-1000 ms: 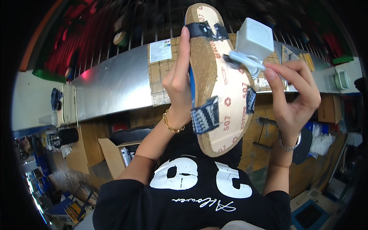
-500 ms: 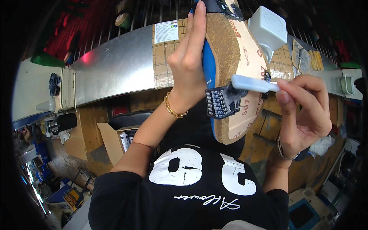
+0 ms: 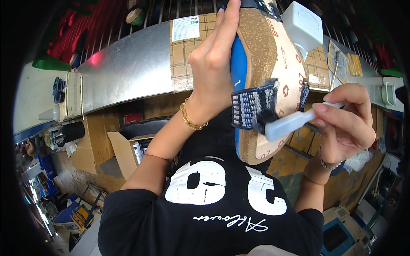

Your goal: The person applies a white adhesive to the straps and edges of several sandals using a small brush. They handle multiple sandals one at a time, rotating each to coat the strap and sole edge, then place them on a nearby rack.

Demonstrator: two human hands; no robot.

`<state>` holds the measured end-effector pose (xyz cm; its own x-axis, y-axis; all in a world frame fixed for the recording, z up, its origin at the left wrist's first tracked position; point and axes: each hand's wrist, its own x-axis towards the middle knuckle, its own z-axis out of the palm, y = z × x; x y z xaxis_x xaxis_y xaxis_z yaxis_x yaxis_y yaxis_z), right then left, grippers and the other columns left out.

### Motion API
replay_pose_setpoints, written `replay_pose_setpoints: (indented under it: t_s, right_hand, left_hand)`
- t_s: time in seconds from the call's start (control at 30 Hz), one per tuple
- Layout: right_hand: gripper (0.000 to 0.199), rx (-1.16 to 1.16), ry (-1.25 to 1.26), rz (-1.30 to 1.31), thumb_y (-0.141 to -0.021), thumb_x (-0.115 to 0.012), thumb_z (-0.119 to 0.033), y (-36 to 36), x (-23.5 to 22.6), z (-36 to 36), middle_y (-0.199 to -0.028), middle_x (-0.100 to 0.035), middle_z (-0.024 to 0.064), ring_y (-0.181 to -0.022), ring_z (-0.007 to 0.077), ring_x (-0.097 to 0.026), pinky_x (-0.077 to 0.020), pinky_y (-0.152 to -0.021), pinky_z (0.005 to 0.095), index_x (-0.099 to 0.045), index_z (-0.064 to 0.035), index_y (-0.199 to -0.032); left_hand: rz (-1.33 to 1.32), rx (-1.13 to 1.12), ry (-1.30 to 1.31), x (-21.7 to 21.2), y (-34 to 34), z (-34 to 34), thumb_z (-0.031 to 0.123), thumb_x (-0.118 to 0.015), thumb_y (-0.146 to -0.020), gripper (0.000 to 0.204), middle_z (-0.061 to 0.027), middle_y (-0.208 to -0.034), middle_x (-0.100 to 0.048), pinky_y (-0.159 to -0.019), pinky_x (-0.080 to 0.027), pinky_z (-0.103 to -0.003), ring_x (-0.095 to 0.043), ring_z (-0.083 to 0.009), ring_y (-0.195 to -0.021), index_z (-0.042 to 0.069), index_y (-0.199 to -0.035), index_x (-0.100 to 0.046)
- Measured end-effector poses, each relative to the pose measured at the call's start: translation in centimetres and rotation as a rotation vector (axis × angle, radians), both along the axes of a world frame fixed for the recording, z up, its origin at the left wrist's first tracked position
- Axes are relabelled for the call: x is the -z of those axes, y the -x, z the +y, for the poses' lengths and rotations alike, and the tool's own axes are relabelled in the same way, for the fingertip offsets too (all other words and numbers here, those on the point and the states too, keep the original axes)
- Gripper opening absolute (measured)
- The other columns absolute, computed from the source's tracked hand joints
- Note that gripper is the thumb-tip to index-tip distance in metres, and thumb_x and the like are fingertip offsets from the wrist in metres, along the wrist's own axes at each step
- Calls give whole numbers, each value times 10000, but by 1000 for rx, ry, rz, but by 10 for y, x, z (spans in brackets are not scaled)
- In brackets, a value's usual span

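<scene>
My left hand [image 3: 215, 64] grips a sandal, its fingers lying along the blue shoe last [image 3: 240, 64] and its palm side hidden. The sandal's underside [image 3: 258, 42] faces up, showing a brown cork layer and a pale printed insole board [image 3: 287, 55]. A dark woven strap [image 3: 245, 109] wraps over the edge, its end lying on the underside. Between thumb and fingers, my right hand [image 3: 348, 119] pinches a brush [image 3: 288, 126] with a whitish handle. Its dark bristles touch the strap near its lower edge.
Behind the sandal stands a white plastic container [image 3: 302, 27]. A metal bench [image 3: 128, 64] with a cardboard-covered part [image 3: 183, 64] runs across. Thin sticks and a small brush [image 3: 335, 70] lie at its right. An open cardboard box [image 3: 124, 149] sits below, left of my lap.
The brush has swept down across the strap, from its upper part to its lower edge, and its handle now tilts. The sandal and my left hand have shifted slightly right.
</scene>
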<state>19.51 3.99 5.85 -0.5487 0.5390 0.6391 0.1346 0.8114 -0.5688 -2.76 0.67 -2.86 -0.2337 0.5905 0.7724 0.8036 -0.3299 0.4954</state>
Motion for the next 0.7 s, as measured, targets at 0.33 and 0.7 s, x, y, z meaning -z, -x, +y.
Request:
replay_pose_setpoints:
  t_s: [0.33,0.7]
  right_hand:
    - [332,237,-17,73,-560,-819,-69,14,4,-19,-841,-624,60,-696,144,-554,-388,-595,245,-816,-111,-889]
    - [340,212,-82,57,-532,-818,-116,22,3,-27,-812,-620,-15,-699,116,-555,-370,-660,272,-828,-240,-848]
  left_hand:
    - [-43,34,-5,1,-2,4,135,-816,-776,848,-137,-955,-761,-673,-589,-287,-741,-170,-741,-17,-1501,-403]
    - [-139,59,16,13,9,12,89,-809,-761,828,-146,-922,-761,-666,-577,-299,-738,-171,-713,-6,-1491,-431]
